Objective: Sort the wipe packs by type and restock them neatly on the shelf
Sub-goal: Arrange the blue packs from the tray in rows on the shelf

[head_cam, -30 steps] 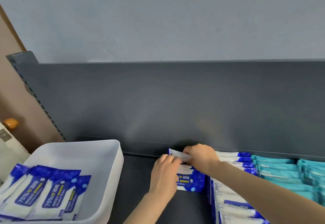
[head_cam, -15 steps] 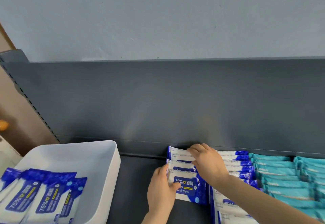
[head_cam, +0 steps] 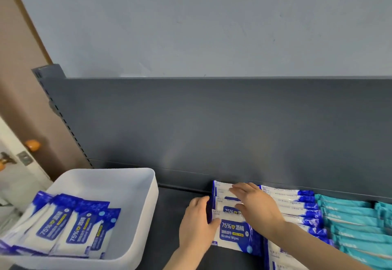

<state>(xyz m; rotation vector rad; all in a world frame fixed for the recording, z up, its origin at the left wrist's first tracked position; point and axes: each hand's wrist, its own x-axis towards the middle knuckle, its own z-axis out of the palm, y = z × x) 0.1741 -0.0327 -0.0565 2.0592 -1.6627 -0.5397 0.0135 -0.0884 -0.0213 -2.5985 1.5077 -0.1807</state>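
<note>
On the shelf (head_cam: pixel 174 197), your left hand (head_cam: pixel 197 225) and right hand (head_cam: pixel 254 206), fingers spread, square up the blue packs (head_cam: pixel 233 231) beside lined-up teal packs (head_cam: pixel 350 216); the tub (head_cam: pixel 148 206) holds more.

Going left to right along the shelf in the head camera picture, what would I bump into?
white bin holding loose blue packs → left hand → standing alcohol wipe packs → teal wipe packs
</note>
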